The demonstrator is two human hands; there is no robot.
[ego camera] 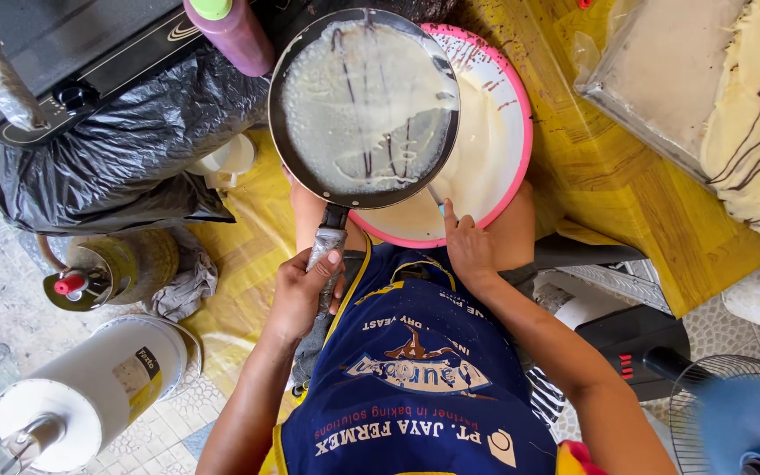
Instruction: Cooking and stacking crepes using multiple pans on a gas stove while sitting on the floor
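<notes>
Pan [364,105] over pink bowl [521,132], black bag [116,149] nearby

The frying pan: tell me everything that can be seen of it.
The frying pan is round, dark and shallow, coated inside with a thin pale batter layer crossed by dark brown streaks. Its rim stays bare and black. A short handle, greyish and worn, points toward the person; the left hand wraps it. The pan is held above the pink-rimmed bowl of batter, covering its left part. The right hand rests at the bowl's edge, not touching the pan.
</notes>
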